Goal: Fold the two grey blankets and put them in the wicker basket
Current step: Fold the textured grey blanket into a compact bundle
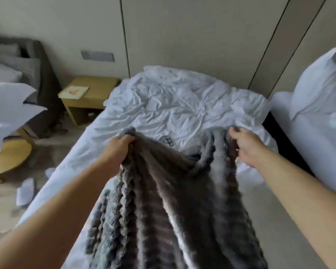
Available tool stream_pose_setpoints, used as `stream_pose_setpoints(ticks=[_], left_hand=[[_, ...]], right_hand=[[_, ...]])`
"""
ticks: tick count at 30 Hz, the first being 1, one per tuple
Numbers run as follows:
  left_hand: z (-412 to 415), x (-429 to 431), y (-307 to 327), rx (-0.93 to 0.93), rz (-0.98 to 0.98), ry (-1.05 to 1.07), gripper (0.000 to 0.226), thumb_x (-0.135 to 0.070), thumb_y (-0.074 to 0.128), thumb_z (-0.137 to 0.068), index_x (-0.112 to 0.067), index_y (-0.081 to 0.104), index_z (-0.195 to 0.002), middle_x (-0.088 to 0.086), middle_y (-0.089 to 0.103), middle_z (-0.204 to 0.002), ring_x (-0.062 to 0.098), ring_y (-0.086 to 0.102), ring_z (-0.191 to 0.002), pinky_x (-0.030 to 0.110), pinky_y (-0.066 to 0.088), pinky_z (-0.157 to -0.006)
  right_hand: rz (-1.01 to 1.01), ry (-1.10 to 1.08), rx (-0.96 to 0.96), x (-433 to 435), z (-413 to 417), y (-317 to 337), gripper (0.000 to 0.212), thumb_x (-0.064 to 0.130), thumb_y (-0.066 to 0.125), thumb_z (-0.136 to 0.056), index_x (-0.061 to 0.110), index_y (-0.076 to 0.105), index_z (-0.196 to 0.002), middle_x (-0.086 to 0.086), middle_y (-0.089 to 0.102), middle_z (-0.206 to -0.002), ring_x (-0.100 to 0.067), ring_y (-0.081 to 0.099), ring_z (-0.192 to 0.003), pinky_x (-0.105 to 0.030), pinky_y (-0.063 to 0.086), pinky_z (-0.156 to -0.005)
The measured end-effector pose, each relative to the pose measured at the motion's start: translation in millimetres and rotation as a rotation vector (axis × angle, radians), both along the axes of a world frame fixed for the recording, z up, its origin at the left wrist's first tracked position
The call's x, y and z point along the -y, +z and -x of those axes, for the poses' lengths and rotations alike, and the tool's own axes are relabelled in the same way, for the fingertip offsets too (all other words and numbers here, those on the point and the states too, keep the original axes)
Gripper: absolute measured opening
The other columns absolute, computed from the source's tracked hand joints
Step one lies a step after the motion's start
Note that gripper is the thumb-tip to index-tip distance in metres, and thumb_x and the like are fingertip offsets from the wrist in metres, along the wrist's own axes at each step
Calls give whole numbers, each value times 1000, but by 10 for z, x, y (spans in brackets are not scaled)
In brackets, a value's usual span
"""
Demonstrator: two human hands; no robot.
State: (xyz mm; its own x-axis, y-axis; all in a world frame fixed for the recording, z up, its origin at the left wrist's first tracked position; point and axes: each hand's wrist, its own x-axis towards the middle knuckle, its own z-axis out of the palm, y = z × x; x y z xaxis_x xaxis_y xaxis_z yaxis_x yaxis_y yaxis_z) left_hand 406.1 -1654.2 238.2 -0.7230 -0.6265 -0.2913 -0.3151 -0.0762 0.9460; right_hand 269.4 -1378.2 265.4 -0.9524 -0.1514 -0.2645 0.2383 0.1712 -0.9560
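Observation:
A grey furry blanket [163,200] hangs in long folds between my arms, above the white bed [173,105]. My left hand [117,150] is clenched on its upper left corner. My right hand [242,144] holds the upper right edge, fingers partly curled around the fabric. A lighter grey knobbly blanket [105,220] shows under the furry one at the lower left, lying on the bed. No wicker basket is in view.
A crumpled white duvet covers the bed. A wooden bedside table [87,98] stands to the left, with a dark armchair [37,74] and pillows beyond it. White papers [25,193] lie on the floor. A second bed with a pillow [318,84] is at the right.

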Motion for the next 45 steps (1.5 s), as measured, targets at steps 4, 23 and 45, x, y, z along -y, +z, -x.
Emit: stream_pose_setpoints(ticks=[4, 23, 45], left_hand=[[73, 368, 1514, -470, -120, 143, 11, -16, 54, -89, -16, 63, -82, 7, 67, -66, 20, 65, -59, 28, 53, -56], [-758, 274, 2873, -469, -203, -156, 20, -3, 39, -83, 0, 59, -85, 14, 65, -59, 26, 64, -47, 30, 55, -47], [-626, 407, 1870, -634, -159, -24, 29, 5, 57, -85, -4, 61, -112, 21, 66, -97, 28, 66, -73, 38, 58, -67]], right_hand=[[312, -158, -246, -185, 229, 1983, 32, 28, 32, -105, 21, 50, -79, 14, 61, -47, -15, 64, -61, -23, 58, -65], [739, -155, -374, -833, -747, 3032, 30, 23, 43, -100, 14, 59, -75, 0, 67, -50, -13, 65, -46, -23, 51, -42], [387, -453, -457, -928, -830, 2296, 38, 35, 35, -103, 9, 60, -116, -19, 56, -132, -8, 65, -86, -6, 49, -62]])
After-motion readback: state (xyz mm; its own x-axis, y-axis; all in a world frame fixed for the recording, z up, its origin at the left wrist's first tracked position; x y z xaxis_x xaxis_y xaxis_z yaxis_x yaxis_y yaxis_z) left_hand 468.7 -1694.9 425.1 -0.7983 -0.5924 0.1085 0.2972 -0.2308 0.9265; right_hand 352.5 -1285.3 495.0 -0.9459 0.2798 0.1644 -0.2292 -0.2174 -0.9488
